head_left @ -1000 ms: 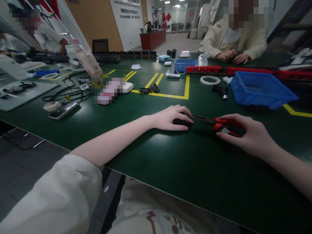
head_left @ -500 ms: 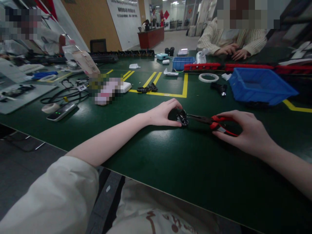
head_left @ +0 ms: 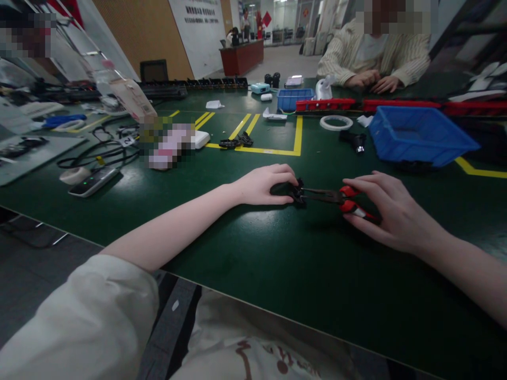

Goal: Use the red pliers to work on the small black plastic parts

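Over our near stretch of the green table (head_left: 273,269), a small black part (head_left: 300,199) sits between our two hands; we take it as the dial's centre, with twelve at the far side. We cannot tell whether it touches the tabletop. At nine o'clock, our left hand (head_left: 266,184) pinches the part between thumb and fingers. At three, our right hand (head_left: 400,214) curls around the red handles of the pliers (head_left: 328,196), thumb on the near handle, fingers over the far one. The dark jaws point toward nine and look slightly parted at the part's edge; we cannot tell whether they clamp it.

Farther out, between ten and eleven, we see dark pieces (head_left: 233,142) lying by the yellow tape lines (head_left: 298,134). Near ten is a white box (head_left: 200,139); closer to nine, a grey device with green lights (head_left: 95,183) lies just beside a pale roll (head_left: 75,175). Toward one we have a white ring (head_left: 336,123), then a black fitting (head_left: 352,140), and at two a blue bin (head_left: 423,142). A small blue tray (head_left: 285,100) stands at twelve, and a co-worker in a striped sleeve (head_left: 414,60) sits across from us at one, hands close together.
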The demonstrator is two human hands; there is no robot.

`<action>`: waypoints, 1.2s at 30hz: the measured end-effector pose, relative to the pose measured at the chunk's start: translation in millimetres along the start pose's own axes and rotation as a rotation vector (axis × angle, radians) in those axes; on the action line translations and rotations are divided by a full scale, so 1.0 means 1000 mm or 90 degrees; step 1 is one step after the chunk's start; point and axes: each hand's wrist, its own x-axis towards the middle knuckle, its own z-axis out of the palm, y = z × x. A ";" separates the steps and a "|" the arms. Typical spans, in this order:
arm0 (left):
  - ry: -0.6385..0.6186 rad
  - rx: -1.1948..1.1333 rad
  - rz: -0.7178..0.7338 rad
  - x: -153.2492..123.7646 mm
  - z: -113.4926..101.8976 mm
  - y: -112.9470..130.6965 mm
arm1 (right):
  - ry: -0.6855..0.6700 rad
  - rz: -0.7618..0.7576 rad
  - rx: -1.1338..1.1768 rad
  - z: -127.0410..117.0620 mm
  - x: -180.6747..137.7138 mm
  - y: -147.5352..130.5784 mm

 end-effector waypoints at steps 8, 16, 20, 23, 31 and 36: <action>-0.012 0.044 0.019 0.001 0.002 0.007 | -0.046 0.108 0.017 0.004 0.002 0.005; -0.011 0.090 -0.002 0.004 0.007 0.016 | -0.096 0.102 0.031 0.000 0.003 0.001; -0.012 0.096 -0.008 0.004 0.006 0.015 | -0.079 0.090 0.007 0.000 0.005 -0.001; -0.014 0.097 0.000 0.004 0.006 0.014 | -0.058 0.085 -0.013 0.000 0.005 0.000; -0.019 0.082 0.019 0.004 0.005 0.015 | -0.067 0.055 -0.053 0.000 0.006 -0.002; -0.018 0.083 0.014 0.004 0.004 0.016 | -0.075 0.058 -0.046 0.000 0.005 -0.001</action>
